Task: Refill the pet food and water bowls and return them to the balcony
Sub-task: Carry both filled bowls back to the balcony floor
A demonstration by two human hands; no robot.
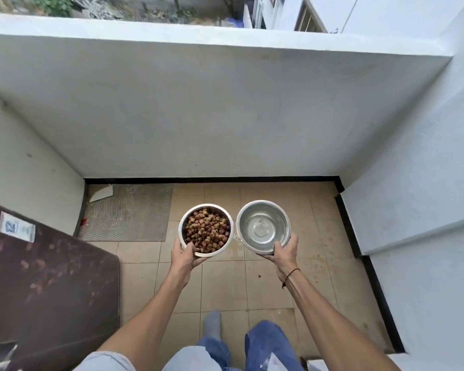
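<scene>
Above the tiled floor (265,285), the left hand (184,254) grips the food bowl (206,229) and the right hand (285,250) grips the water bowl (263,227) beside it; returning step, both must next go down level.

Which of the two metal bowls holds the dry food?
The bowl in the left hand, the kibble bowl. The right hand's steel bowl shows only its shiny bottom.

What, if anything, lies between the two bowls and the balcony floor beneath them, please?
Nothing visible does. Bare tiled floor lies under the food bowl and water bowl; the grey mat lies further left.
</scene>
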